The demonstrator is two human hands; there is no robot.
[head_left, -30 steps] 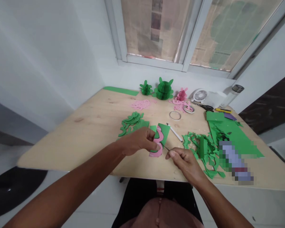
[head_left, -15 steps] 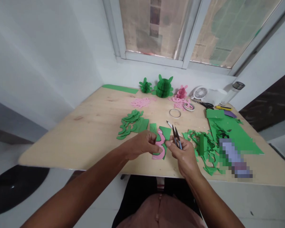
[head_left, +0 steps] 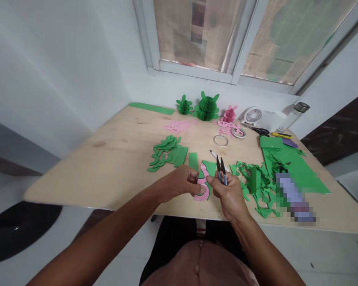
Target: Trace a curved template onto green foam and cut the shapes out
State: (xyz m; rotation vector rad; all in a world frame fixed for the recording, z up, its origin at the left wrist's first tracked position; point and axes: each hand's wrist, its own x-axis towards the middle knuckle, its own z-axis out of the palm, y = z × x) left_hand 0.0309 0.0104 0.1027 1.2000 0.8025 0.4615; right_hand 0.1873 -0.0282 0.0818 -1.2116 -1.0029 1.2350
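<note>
Item: my left hand, closed in a pinch, thumb over a pink, wavy-edged paper piece near its lower end. The piece is upright before me, close to the table's near edge.

Item: one green paper piece, behind the pink one, showing beyond its upper and right edges. Judged part-worked: green surplus remains outside the pink outline.

Item: my right hand, fingers curled around small snips with dark blades and bluish handles; blades parted, pointing away from me, clear of the paper. Thumb and fingertip lie at the paper's right edge; whether they grip it or only touch it, I cannot tell.

Finished stock, by its look: one heap of curved green paper cutouts, left of my hands; one heap of thin pink paper cutouts, farther back. Count not possible; pieces overlap.

Uncut stock: straight-sided green paper pieces beside the green heap; one narrow green paper rectangle just apart; a large green paper sheet at far right.

Waste: ragged green paper offcuts, right of my right hand.

Completed, apparently: two green and one pink folded-paper figures, standing along the wall.
</note>
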